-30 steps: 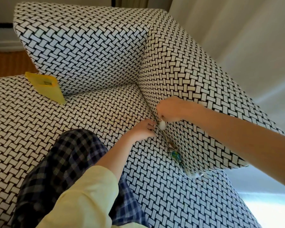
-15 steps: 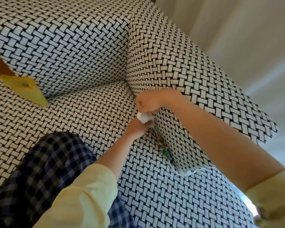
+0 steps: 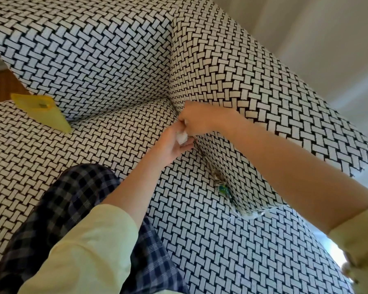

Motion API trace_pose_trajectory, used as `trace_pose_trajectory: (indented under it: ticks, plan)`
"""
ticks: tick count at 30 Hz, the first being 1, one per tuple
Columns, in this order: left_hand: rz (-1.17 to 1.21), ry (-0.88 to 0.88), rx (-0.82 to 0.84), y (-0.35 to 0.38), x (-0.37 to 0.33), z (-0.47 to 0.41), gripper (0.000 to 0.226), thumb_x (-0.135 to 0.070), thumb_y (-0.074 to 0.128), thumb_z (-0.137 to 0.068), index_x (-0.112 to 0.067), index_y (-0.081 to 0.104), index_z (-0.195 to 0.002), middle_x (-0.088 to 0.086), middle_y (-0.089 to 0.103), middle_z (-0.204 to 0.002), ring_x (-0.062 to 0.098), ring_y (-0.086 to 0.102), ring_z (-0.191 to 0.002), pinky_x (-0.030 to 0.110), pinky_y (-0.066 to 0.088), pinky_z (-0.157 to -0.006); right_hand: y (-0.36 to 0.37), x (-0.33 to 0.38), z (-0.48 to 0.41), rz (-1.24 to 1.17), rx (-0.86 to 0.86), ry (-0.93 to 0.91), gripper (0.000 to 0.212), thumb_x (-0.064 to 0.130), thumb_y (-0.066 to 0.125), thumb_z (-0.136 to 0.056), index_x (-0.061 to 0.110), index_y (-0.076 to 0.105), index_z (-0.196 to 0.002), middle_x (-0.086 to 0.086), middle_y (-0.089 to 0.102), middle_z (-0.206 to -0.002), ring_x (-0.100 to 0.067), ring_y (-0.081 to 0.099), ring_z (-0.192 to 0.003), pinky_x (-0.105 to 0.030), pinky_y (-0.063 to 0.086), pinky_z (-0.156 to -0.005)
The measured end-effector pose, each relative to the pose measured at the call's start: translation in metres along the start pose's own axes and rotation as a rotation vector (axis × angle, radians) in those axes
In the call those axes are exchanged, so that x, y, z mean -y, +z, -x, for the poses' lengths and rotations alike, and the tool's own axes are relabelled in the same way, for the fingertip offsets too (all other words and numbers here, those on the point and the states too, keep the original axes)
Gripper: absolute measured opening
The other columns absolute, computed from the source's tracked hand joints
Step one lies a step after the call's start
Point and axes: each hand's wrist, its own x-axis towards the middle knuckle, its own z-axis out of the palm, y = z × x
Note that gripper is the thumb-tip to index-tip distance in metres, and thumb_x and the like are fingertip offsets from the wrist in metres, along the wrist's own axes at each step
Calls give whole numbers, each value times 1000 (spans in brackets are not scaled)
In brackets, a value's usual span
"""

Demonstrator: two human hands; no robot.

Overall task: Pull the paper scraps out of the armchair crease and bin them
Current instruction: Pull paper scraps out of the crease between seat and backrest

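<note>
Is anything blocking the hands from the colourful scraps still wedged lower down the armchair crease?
Nothing visible covers them. The colourful paper scraps lie exposed in the crease between seat cushion and armrest. The left hand is occupied by a white crumpled scrap, with the right hand touching it.

Pale wall [image 3: 327,39] at right, wooden floor [image 3: 2,85] at left

Soft daylight, perhaps from the right; edges bowed, slightly blurred.

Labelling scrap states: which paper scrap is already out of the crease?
The white scrap, held between both hands. The colourful scraps sit wedged lower in the crease.
</note>
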Motion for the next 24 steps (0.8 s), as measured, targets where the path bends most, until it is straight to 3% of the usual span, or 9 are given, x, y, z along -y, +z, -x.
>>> trace_pose_trajectory:
  ticks: [3, 6, 8, 10, 14, 18, 21, 23, 24]
  plan:
    - [247, 49, 41, -5, -7, 5, 20, -16, 32, -91, -12, 51, -93, 8, 58, -101, 24, 56, -99, 44, 43, -98, -2, 4, -1, -233, 82, -1, 45, 30, 67, -80, 15, 48, -118, 1, 50, -109, -17, 55, -92, -29, 53, -77]
    - [229, 37, 81, -14, -10, -2, 40, -30, 22, -94, -9, 55, -100, 8, 57, -101, 19, 54, -94, 33, 44, -85, -10, 6, 5, -140, -109, 41, 27, 5, 52, -89, 8, 54, -115, -11, 54, -114, -20, 57, -84, -26, 53, -65]
    - [-47, -24, -55, -15, -4, -15, 48, -36, 23, -97, -8, 57, -113, 4, 59, -100, 14, 53, -80, 26, 39, -68, -16, 3, 5, 29, -266, 76, 24, -4, 47, -88, 3, 60, -106, -12, 58, -110, -24, 58, -95, -30, 51, -76]
    - [-586, -40, -182, -14, 8, -24, 43, -35, 35, -97, -11, 53, -128, 2, 61, -108, 10, 53, -77, 24, 38, -65, -19, 2, 6, 80, -276, 66, 23, -4, 45, -86, 4, 62, -100, -10, 60, -108, -24, 59, -96, -31, 50, -78]
    - [-1492, 266, 74, -11, 47, -43, 35, -40, 56, -86, -23, 62, -115, 0, 66, -105, 16, 59, -94, 28, 48, -77, -14, 2, 9, 120, 147, 67, 31, -5, 48, -83, 4, 63, -109, -11, 58, -115, -15, 52, -69, -18, 37, -45]
    - [-1853, 349, 78, 2, 56, -50, 44, -54, 60, -77, -29, 63, -114, -3, 54, -129, 23, 36, -128, 41, 32, -105, -16, -3, 7, 173, 144, 105, 42, -8, 51, -82, 7, 58, -121, -14, 55, -121, -15, 52, -66, -16, 36, -38]
    - [-1995, 282, 39, 14, 64, -51, 60, -62, 61, -73, -24, 61, -119, 0, 47, -137, 26, 29, -134, 48, 19, -111, -6, -3, -2, 193, 79, 69, 36, -2, 44, -88, 8, 57, -121, -10, 57, -119, -23, 59, -93, -23, 41, -53]
    - [-1984, 272, -68, 17, 75, -55, 59, -59, 61, -76, -20, 57, -121, 2, 53, -131, 27, 38, -129, 40, 24, -110, 6, 0, -7, 228, 148, 51, 33, -1, 49, -87, 8, 59, -117, -6, 61, -114, -23, 59, -95, -26, 41, -58]
    - [-1905, 300, -133, 17, 78, -57, 54, -52, 60, -81, -17, 56, -121, 3, 55, -128, 26, 42, -126, 24, 28, -106, 10, 2, -9, 257, 190, 47, 31, 0, 52, -87, 8, 61, -115, -4, 62, -106, -21, 59, -88, -25, 41, -56]
